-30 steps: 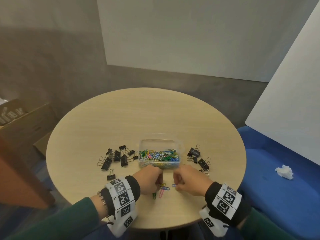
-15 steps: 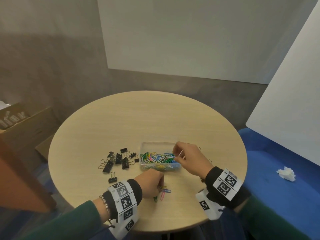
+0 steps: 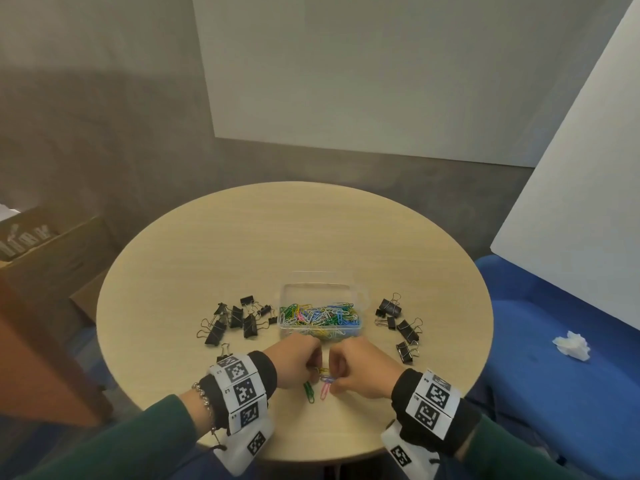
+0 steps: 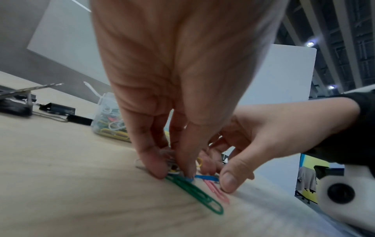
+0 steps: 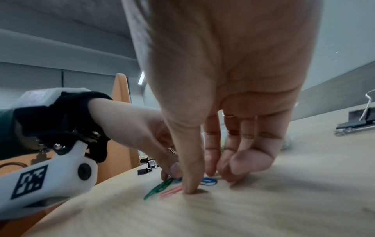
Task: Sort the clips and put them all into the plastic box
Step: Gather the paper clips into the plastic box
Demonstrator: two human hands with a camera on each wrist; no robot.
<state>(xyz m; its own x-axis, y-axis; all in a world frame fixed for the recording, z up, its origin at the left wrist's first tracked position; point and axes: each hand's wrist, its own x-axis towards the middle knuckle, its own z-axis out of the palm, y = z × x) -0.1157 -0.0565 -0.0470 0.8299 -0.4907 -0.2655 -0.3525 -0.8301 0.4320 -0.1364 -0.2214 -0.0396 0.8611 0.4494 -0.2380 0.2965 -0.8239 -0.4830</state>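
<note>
Wire paper clips (image 3: 316, 382), left grip (image 3: 297, 362) pinching some, right grip (image 3: 360, 370) fingertips down, unclear.

No legible text; only coded squares on wristbands (image 3: 242, 382)

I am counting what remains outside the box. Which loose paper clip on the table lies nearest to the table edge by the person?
The green paper clip; it reaches closer to the edge than the pink paper clip beside it.

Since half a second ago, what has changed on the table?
The right hand came back from over the box to the loose paper clips near the table edge, beside the left hand. Left hand, box and binder clips stayed put.
</note>
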